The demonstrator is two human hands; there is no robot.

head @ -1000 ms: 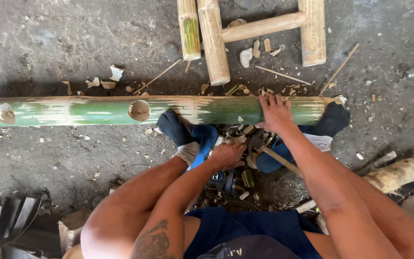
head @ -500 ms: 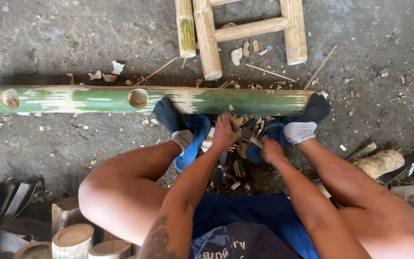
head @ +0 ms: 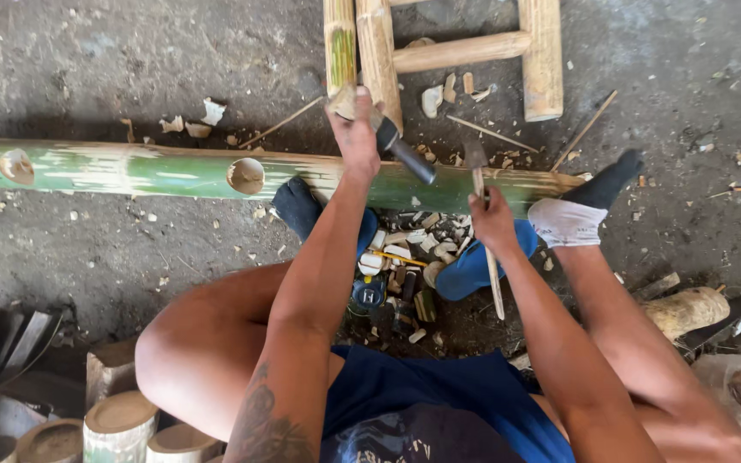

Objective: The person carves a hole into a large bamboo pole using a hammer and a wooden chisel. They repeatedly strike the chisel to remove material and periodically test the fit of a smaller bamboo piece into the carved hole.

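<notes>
A long green bamboo pole (head: pixel 156 171) with round holes cut in it lies across the ground in front of me. My left hand (head: pixel 356 137) is raised above it, gripping a hammer (head: pixel 409 159) with a dark handle. My right hand (head: pixel 492 221) grips a wooden-handled chisel (head: pixel 478 163) whose blade rests on the pole's right part. My feet, in a dark sock (head: pixel 298 206) and a white and dark sock (head: pixel 572 219), press against the pole's near side.
A pale bamboo frame (head: pixel 456 51) lies beyond the pole. Chips and small tools (head: pixel 405 257) litter the ground between my feet. Cut bamboo sections (head: pixel 117 420) stand at the lower left, and a short log (head: pixel 688 310) lies at the right.
Both hands were low among the chips by my feet. Now the left hand is lifted with the hammer and the right holds the chisel against the pole.
</notes>
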